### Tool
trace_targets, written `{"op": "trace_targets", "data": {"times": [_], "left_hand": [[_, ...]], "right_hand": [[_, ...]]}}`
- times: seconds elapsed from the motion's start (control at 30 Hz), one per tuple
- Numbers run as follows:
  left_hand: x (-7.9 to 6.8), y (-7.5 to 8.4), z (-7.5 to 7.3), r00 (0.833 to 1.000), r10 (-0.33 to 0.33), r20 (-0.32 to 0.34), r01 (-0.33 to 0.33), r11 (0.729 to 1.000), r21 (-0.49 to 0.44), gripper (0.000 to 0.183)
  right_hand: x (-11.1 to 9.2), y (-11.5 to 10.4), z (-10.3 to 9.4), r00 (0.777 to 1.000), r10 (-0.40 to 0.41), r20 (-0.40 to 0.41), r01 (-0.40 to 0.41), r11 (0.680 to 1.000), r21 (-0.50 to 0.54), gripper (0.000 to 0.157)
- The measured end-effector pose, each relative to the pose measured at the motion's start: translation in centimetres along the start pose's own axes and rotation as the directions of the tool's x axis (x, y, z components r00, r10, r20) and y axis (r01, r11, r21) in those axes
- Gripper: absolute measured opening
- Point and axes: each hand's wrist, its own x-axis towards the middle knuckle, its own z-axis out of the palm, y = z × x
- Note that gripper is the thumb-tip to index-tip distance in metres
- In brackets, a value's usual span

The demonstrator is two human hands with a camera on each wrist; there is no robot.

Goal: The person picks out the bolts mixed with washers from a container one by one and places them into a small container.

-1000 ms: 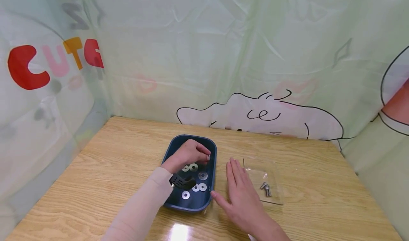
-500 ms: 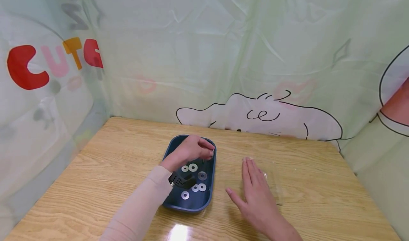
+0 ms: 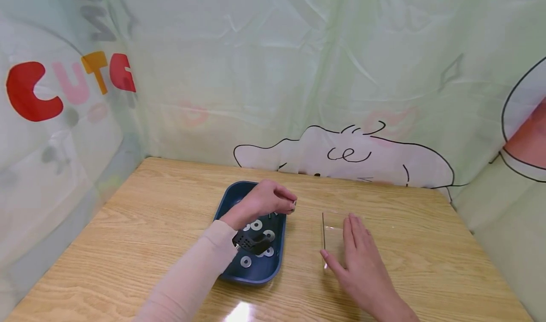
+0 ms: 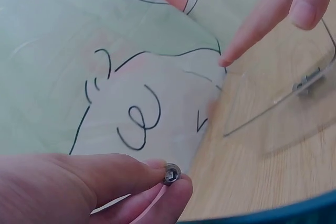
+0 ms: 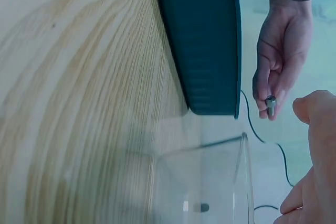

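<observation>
My left hand (image 3: 265, 199) pinches a small metal hex socket bolt (image 4: 171, 173) between thumb and fingertips, its socketed head facing the left wrist camera. In the head view that hand is above the right rim of a dark blue tray (image 3: 251, 280). Flat metal washers (image 3: 245, 262) lie in the tray, with small bolts (image 3: 272, 214) partly hidden by the hand. My right hand (image 3: 362, 260), fingers straight, is over a clear box (image 3: 324, 232); whether it touches the box I cannot tell. Loose bolts (image 4: 307, 82) show through the box wall in the left wrist view.
Both containers stand on a wooden table (image 3: 128, 246), the tray left of the clear box with a strip of tabletop between them. A printed curtain (image 3: 256, 75) hangs along the back and sides of the table.
My left hand has risen out of the tray and moved right with the bolt. My right hand has slid right, from beside the tray to over the clear box, covering the bolts there.
</observation>
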Motion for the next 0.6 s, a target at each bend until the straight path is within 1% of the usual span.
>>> {"op": "trace_targets", "data": {"times": [0.13,0.37,0.43,0.6], "left_hand": [[0.5,0.5,1.0,1.0,0.005,0.02,-0.005,1.0,-0.019,0.02],[1.5,1.2,3.1,0.998,0.014,0.06,-0.014,1.0,-0.009,0.02],[1.7,1.5,3.6,0.997,0.019,0.077,-0.017,1.0,-0.016,0.02],[2.3,1.9,4.9,0.995,0.022,0.097,-0.018,0.999,-0.042,0.018]], "right_hand": [[-0.2,0.8,-0.2,1.0,0.02,0.008,-0.02,1.0,0.004,0.094],[-0.6,1.9,-0.3,0.999,0.051,0.02,-0.051,0.999,0.006,0.095],[-0.7,2.2,-0.3,0.998,0.063,0.025,-0.064,0.998,0.011,0.095],[-0.9,2.9,-0.2,0.997,0.08,0.017,-0.08,0.997,0.001,0.096]]}}
